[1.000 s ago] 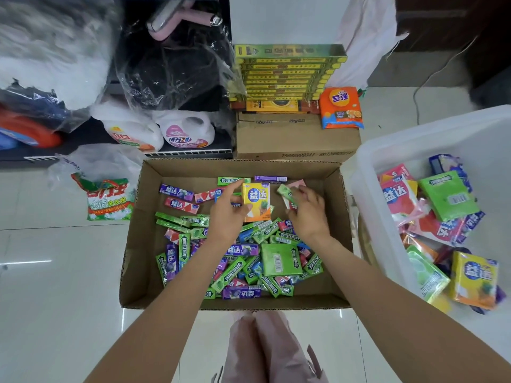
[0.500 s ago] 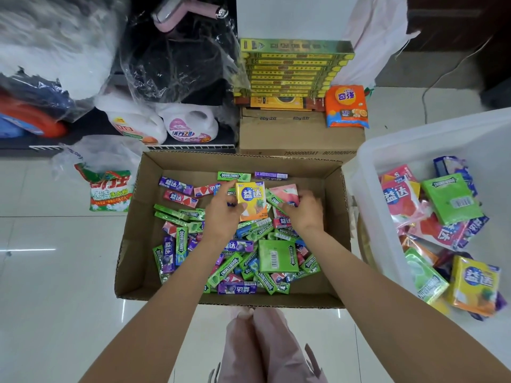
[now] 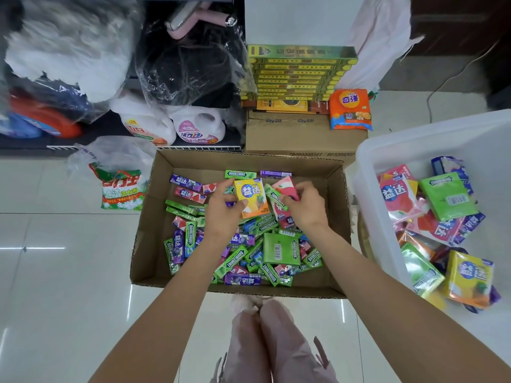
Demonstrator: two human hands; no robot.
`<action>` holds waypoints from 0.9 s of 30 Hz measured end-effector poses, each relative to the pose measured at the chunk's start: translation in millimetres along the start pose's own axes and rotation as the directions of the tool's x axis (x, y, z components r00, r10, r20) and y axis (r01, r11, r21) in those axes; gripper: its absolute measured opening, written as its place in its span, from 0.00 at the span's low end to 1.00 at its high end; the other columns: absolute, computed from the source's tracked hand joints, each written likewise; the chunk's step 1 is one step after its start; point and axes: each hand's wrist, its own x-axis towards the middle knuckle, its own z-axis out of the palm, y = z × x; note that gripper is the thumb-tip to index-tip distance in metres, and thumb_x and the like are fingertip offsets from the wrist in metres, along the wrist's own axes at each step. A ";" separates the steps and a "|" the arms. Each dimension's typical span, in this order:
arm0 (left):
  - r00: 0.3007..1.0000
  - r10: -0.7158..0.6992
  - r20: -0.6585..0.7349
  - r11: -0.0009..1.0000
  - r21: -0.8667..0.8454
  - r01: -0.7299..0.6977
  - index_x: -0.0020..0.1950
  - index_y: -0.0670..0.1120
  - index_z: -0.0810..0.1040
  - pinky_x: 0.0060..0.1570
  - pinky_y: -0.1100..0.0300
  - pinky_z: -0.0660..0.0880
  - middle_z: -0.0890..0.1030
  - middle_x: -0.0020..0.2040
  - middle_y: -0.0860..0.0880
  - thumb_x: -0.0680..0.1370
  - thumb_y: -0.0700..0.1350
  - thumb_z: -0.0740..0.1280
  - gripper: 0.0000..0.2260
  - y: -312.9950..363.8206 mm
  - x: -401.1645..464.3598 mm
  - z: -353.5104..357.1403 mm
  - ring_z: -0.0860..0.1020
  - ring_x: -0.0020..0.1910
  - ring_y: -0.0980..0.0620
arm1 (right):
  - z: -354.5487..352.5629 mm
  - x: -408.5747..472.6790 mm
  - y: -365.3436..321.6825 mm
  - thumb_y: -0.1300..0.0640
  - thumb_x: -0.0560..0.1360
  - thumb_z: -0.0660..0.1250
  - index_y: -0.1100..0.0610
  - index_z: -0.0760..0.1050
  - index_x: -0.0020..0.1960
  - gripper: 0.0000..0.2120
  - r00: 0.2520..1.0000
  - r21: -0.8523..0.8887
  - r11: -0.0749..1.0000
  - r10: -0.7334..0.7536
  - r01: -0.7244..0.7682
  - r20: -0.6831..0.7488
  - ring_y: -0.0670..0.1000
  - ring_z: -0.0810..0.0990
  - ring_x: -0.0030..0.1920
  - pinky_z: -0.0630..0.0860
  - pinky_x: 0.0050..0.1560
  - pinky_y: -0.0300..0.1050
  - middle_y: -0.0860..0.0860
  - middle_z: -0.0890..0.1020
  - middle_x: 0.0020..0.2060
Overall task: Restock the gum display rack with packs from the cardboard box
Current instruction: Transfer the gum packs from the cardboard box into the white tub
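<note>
White tiled floor (image 3: 63, 272), stockroom corner. Open cardboard box (image 3: 154, 244) at centre, loose gum packs (image 3: 235, 261) heaped inside. Left hand (image 3: 224, 217) grips yellow-orange gum box (image 3: 253, 197) above far part of heap, fingers curled round its left edge. Right hand (image 3: 307, 208) just beside it, fingertips pinching pink pack (image 3: 286, 187). White plastic bin (image 3: 392, 145) at right holds larger gum boxes. Detergent jugs (image 3: 171, 125) on far left.

Pink pack (image 3: 286, 187) now in right hand (image 3: 307, 208)

An open cardboard box (image 3: 154, 230) sits on the floor, holding loose green, purple and pink gum packs (image 3: 231, 262) heaped toward its near-right corner.
</note>
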 end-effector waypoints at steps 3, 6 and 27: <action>0.999 0.043 -0.030 0.999 -0.031 -0.044 0.64 0.51 0.70 0.48 0.44 0.79 0.81 0.46 0.47 0.75 0.36 0.68 0.21 12.2 -19.2 -11.2 0.81 0.48 0.48 | -8.9 -27.2 -12.8 0.58 0.75 0.67 0.59 0.69 0.61 0.16 0.990 -0.003 0.990 -0.138 0.138 -0.040 0.52 0.79 0.48 0.76 0.51 0.50 0.55 0.80 0.51; 0.994 0.089 -0.061 0.993 -0.075 -0.094 0.61 0.51 0.70 0.46 0.46 0.80 0.81 0.50 0.46 0.74 0.34 0.68 0.19 33.3 -41.0 -21.0 0.81 0.48 0.48 | -24.7 -54.3 -27.4 0.58 0.76 0.66 0.56 0.66 0.68 0.22 0.939 -0.057 0.945 -0.326 0.322 -0.111 0.53 0.77 0.55 0.75 0.54 0.50 0.54 0.79 0.56; 0.928 0.367 0.067 0.880 0.297 -0.370 0.68 0.49 0.66 0.46 0.52 0.75 0.78 0.48 0.46 0.76 0.36 0.64 0.22 101.3 -201.2 197.5 0.78 0.43 0.48 | -262.0 -107.7 109.6 0.60 0.77 0.62 0.55 0.63 0.72 0.24 0.964 -0.073 0.966 -0.255 0.249 -0.074 0.53 0.76 0.47 0.67 0.40 0.36 0.55 0.79 0.50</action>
